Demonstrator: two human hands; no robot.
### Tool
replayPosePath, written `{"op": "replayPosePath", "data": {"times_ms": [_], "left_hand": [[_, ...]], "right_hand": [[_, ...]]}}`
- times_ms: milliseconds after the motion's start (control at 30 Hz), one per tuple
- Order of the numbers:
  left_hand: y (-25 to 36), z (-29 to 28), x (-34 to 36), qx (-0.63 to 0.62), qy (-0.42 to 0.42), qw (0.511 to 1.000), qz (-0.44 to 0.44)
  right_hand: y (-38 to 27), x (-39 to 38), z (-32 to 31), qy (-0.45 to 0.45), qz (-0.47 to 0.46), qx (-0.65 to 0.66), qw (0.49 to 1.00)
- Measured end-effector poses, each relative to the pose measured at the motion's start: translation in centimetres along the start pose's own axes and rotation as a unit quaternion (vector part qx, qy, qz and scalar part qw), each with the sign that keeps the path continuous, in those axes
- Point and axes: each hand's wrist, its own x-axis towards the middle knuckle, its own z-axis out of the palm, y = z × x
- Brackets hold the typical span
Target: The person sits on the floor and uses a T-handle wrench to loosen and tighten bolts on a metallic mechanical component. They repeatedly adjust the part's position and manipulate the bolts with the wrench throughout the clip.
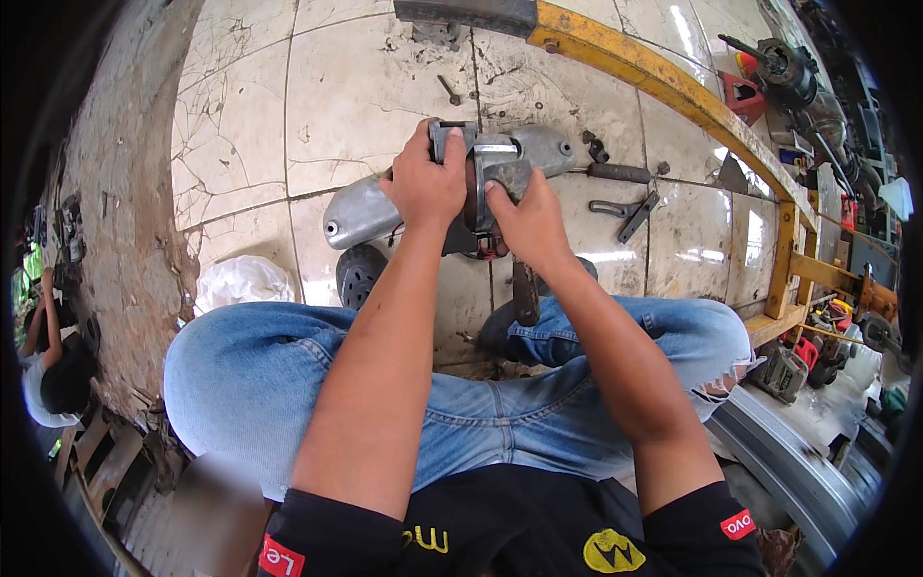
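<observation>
A long grey metal housing (351, 213) with rounded, bolt-holed ends lies crosswise in front of me, a dark clamp-like assembly (478, 202) at its middle. My left hand (424, 183) is closed on the upper left block (452, 132) of that assembly, thumb on its face. My right hand (528, 219) grips the assembly's right side, thumb pressed on a metal plate (510, 175). A dark bar (526, 300) hangs down beneath the right hand. Right of the housing lie a cylindrical dark tool (620, 173), a looped handle (612, 207) and a flat bar (637, 219) on tiles.
A yellow steel frame (654, 74) arches over the right side. My crossed legs (231, 375) are below, near a white plastic bag (245, 284). A bolt (449, 91) lies beyond. Machinery and parts (808, 101) crowd the right edge. Another person (53, 375) is at far left.
</observation>
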Motion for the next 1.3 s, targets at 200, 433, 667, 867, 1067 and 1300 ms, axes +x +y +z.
{"op": "replayPosePath", "data": {"times_ms": [200, 433, 667, 867, 1067, 1300], "left_hand": [[0.3, -0.2, 0.1, 0.003, -0.020, 1.000, -0.011], [0.1, -0.1, 0.3, 0.005, -0.005, 1.000, 0.002], [0.2, -0.3, 0.2, 0.001, -0.034, 0.999, -0.019], [0.4, -0.3, 0.2, -0.002, -0.032, 0.999, -0.027], [0.5, -0.2, 0.2, -0.008, -0.026, 0.999, -0.025], [0.1, 0.0, 0.1, 0.003, -0.009, 1.000, -0.015]], "right_hand": [[1.3, 0.4, 0.8, 0.061, -0.046, 0.000, 0.997], [0.1, 0.1, 0.3, 0.023, -0.043, 0.011, 0.999], [-0.3, -0.3, 0.8, 0.029, -0.002, 0.055, 0.998], [0.8, 0.2, 1.4, 0.048, -0.016, 0.061, 0.997], [0.8, 0.2, 1.1, 0.069, -0.022, 0.002, 0.997], [1.0, 0.6, 0.8, 0.059, -0.047, -0.004, 0.997]]}}
